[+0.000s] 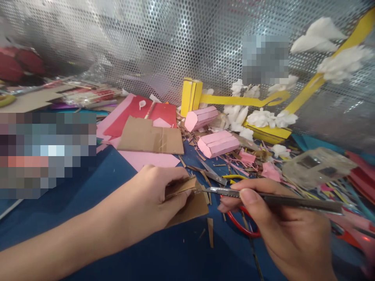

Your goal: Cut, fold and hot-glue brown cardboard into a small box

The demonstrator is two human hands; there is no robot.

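My left hand [158, 195] is closed round a small folded piece of brown cardboard [196, 207], its edge turned to the right. In my right hand [281, 218] lies a slim metal craft knife [281, 199], held like a pen. The knife's blade points left and meets, or nearly meets, the cardboard's edge. Beneath my right hand are scissors with red and yellow handles [241, 226], partly hidden by the fingers. Narrow cardboard scraps [210, 232] lie on the blue table cover [164, 257] close to both hands.
Behind my hands lie a larger cardboard sheet [152, 136], red paper [129, 121] and two pink paper prisms [219, 143]. Yellow paper shapes [190, 95] with white flowers [260, 117] lean against a perforated metal screen [146, 43]. A clear plastic package [319, 168] sits among scraps at right.
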